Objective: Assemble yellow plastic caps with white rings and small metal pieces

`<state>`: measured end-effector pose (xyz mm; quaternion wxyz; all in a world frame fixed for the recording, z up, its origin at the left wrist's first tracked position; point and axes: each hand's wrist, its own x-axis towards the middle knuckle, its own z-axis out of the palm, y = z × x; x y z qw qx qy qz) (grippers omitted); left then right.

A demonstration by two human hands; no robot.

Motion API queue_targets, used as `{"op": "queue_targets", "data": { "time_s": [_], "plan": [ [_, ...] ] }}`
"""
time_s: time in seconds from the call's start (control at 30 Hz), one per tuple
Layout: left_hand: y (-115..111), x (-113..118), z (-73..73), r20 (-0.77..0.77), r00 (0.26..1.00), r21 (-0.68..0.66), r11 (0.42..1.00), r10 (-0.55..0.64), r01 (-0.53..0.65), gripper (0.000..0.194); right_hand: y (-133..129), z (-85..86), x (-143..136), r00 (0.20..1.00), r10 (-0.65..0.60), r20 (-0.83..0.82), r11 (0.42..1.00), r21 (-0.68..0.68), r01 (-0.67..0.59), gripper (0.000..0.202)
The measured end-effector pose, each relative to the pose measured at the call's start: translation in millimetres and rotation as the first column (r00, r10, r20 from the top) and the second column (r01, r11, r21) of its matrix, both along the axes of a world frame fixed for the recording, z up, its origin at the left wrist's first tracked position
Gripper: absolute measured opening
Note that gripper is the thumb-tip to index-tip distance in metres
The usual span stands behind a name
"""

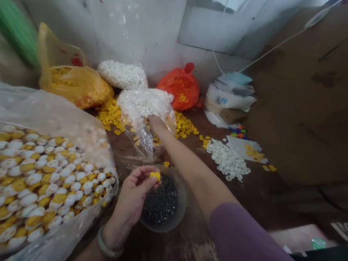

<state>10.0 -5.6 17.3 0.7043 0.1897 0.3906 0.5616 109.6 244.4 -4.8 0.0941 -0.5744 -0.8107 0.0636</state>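
Observation:
My left hand (135, 190) pinches a small yellow plastic piece (155, 176) between thumb and fingers. It is held above the rim of a round bowl (180, 213) filled with small dark shiny parts (162, 201). My right hand (156, 124) reaches into the mouth of a clear plastic bag (146, 101) of small white pieces; its fingers are hidden by the plastic, so I cannot see what they hold. Loose yellow pieces (110, 114) lie piled on both sides of that bag. One yellow piece (166, 164) rests on the table behind the bowl.
At the left, a big clear bag (99, 139) holds many white-and-yellow pieces. Along the wall stand a yellow bag (88, 89), a full white bag (122, 74) and a red bag (178, 86). White rings (229, 160) lie heaped at the right, near a stack of packets (231, 95) and a brown board (312, 98).

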Motion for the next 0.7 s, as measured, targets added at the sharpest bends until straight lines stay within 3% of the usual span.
{"op": "queue_targets", "data": {
  "time_s": [0.13, 0.23, 0.33, 0.37, 0.4, 0.5, 0.6, 0.7],
  "plan": [
    [0.9, -1.9, -0.6, 0.009, 1.000, -0.007, 1.000, 0.021, -0.021, 0.034, -15.3, 6.6, -4.2, 0.998, 0.036, -0.056, 0.999, 0.033, -0.034, 0.016],
    [-0.3, -2.5, -1.0, 0.006, 1.000, -0.011, 1.000, 0.007, -0.007, 0.035, -45.6, 14.3, -1.3, 0.991, 0.092, -0.093, 0.994, 0.075, -0.085, 0.016],
    [-1.9, -2.6, -1.2, 0.009, 1.000, -0.009, 1.000, -0.007, 0.007, 0.035, -85.7, 17.7, 27.3, 0.971, 0.168, -0.169, 0.972, 0.192, -0.135, 0.025],
    [-2.5, -2.5, -1.1, 0.012, 1.000, -0.010, 1.000, -0.010, 0.010, 0.035, -98.2, 17.4, 44.6, 0.954, 0.201, -0.223, 0.948, 0.289, -0.132, 0.029],
    [-3.0, -2.4, -1.0, 0.016, 1.000, -0.011, 1.000, -0.012, 0.013, 0.035, -109.2, 16.6, 65.3, 0.959, 0.170, -0.227, 0.932, 0.354, -0.081, 0.030],
    [-4.5, -1.1, -0.2, 0.023, 1.000, -0.021, 1.000, -0.020, 0.020, 0.036, -130.7, 12.6, 136.4, 0.973, -0.224, -0.052, 0.916, 0.329, 0.228, 0.032],
    [-5.9, 1.0, -0.1, 0.018, 0.999, -0.019, 0.999, -0.041, 0.042, 0.036, -140.1, 7.4, 194.2, 0.934, -0.356, 0.023, 0.901, 0.274, 0.337, 0.030],
    [-6.8, 2.5, -1.2, 0.002, 0.998, -0.003, 0.998, -0.064, 0.064, 0.035, -145.5, 0.3, 219.8, 0.914, -0.395, 0.097, 0.907, 0.197, 0.371, 0.027]
  ]
}}
